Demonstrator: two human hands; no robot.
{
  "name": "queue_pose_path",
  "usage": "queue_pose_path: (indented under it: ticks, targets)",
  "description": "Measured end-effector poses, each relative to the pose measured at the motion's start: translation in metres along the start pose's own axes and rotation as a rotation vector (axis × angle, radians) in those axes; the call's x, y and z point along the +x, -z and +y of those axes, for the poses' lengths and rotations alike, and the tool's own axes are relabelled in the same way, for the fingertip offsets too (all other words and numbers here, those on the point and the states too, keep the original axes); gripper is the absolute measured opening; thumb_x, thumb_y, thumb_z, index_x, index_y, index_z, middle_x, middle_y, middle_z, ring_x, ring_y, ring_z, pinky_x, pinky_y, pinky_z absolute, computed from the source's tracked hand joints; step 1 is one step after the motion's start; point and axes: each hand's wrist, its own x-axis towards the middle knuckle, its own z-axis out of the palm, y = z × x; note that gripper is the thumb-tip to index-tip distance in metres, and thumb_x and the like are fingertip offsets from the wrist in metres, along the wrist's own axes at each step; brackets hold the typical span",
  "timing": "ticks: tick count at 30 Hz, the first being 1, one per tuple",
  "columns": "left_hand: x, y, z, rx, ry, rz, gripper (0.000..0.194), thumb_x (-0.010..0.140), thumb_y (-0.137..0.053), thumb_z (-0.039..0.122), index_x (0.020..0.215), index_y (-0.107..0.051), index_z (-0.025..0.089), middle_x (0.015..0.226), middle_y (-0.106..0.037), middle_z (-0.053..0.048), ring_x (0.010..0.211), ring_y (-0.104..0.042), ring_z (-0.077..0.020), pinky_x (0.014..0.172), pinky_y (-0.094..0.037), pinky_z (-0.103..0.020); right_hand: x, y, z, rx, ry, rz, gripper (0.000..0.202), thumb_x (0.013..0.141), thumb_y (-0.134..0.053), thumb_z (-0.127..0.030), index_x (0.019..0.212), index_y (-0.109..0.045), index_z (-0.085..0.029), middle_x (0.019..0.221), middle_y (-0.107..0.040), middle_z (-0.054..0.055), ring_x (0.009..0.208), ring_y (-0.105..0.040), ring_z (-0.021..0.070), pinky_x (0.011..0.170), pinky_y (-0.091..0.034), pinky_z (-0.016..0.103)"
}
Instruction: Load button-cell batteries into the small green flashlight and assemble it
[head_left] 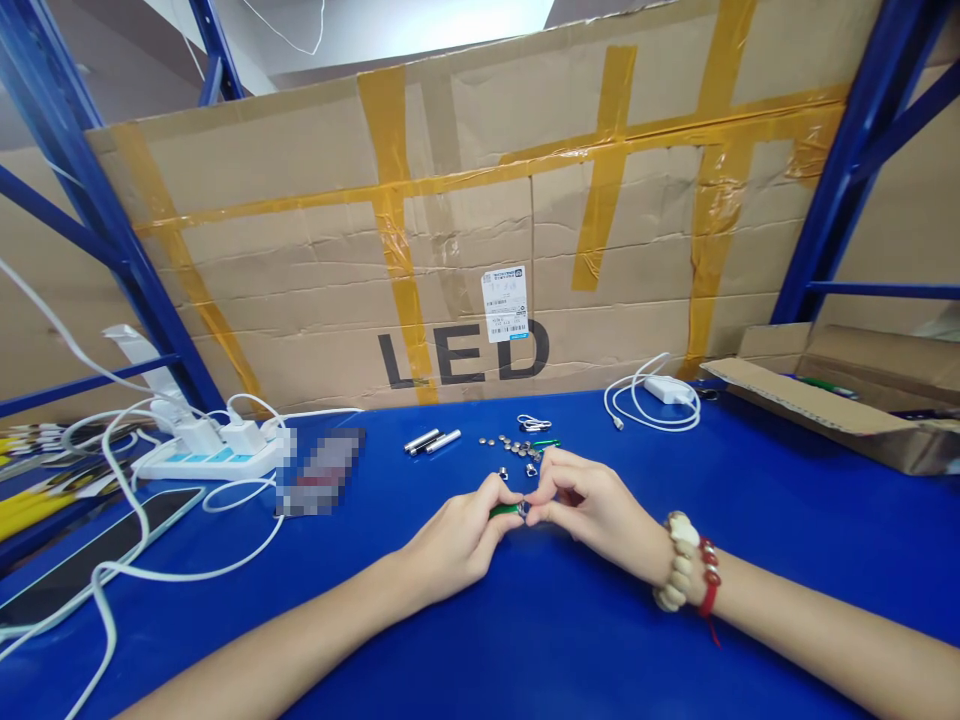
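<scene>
My left hand [466, 530] pinches a narrow green strip [504, 510] between thumb and fingers. At the strip's right end sits a small shiny metal piece [523, 509], which the fingertips of my right hand [592, 505] grip. The two hands almost meet there, just above the blue table, and the fingers partly hide both parts. Behind them lie several round silver discs like button cells [517, 447], a small metal clip [504, 473] and another clip [532, 470]. Beyond my right fingers is a second green strip [547, 443]. Silver and black tubes [433, 441] lie to the left.
A small white cord [533, 424] lies behind the discs. Farther right are a white charger cable [667, 390] and an open cardboard box [832, 395]. On the left are a power strip [210, 460], a phone [97, 550] and trailing cables. A large cardboard sheet [465, 230] stands behind.
</scene>
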Motion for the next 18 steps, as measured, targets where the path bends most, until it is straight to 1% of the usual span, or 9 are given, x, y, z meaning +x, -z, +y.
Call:
queue_pose_path:
  ticks: [3,7,9,11,14,18]
  targets:
    - [0.000,0.000,0.000,-0.010,0.008,0.004,0.008,0.089,-0.036,0.025,0.088,-0.042,0.020,0.075,-0.060,-0.001,0.066,-0.060,-0.0148,0.059,-0.042,-0.022,0.001,-0.002,-0.002,0.021,-0.125,-0.021,0.029,0.076,-0.060,-0.042,0.062,-0.060,-0.016,0.066,-0.054,0.001,0.057,-0.046,0.0097,0.051,-0.036,0.022]
    - [0.000,0.000,0.000,-0.011,0.011,0.024,0.007,0.089,-0.037,0.025,0.086,-0.042,0.020,0.079,-0.062,-0.001,0.073,-0.061,-0.0157,0.063,-0.044,-0.023,0.003,-0.003,-0.005,0.169,-0.328,-0.079,0.024,0.071,-0.063,-0.037,0.062,-0.057,-0.015,0.064,-0.057,0.000,0.048,-0.044,0.0064,0.043,-0.034,0.018]
    - [0.000,-0.001,0.000,0.001,-0.001,0.037,0.007,0.088,-0.038,0.024,0.086,-0.043,0.020,0.081,-0.062,-0.002,0.077,-0.062,-0.0158,0.066,-0.044,-0.023,0.004,-0.003,-0.006,0.268,-0.431,-0.129,0.025,0.071,-0.063,-0.037,0.063,-0.054,-0.015,0.055,-0.054,-0.003,0.041,-0.041,0.0049,0.039,-0.032,0.017]
    - [0.000,-0.001,-0.001,0.017,-0.014,0.050,0.006,0.088,-0.038,0.023,0.087,-0.043,0.020,0.082,-0.063,-0.002,0.078,-0.062,-0.0157,0.067,-0.045,-0.023,0.005,-0.003,-0.008,0.352,-0.512,-0.163,0.028,0.069,-0.063,-0.040,0.062,-0.052,-0.015,0.046,-0.047,-0.006,0.035,-0.037,0.0040,0.034,-0.029,0.016]
    - [0.001,-0.003,-0.002,0.042,-0.027,0.067,0.007,0.088,-0.039,0.023,0.088,-0.045,0.020,0.082,-0.063,-0.002,0.076,-0.062,-0.0153,0.067,-0.045,-0.023,0.008,-0.003,-0.011,0.419,-0.571,-0.175,0.033,0.065,-0.065,-0.044,0.060,-0.051,-0.016,0.043,-0.044,-0.007,0.032,-0.037,0.0034,0.032,-0.027,0.016]
    - [0.002,-0.004,-0.003,0.069,-0.053,0.092,0.008,0.089,-0.039,0.024,0.086,-0.045,0.020,0.086,-0.065,-0.003,0.076,-0.062,-0.0150,0.067,-0.045,-0.023,0.010,-0.003,-0.014,0.436,-0.646,-0.162,0.037,0.062,-0.067,-0.048,0.056,-0.048,-0.016,0.038,-0.041,-0.009,0.031,-0.036,0.0032,0.032,-0.024,0.016]
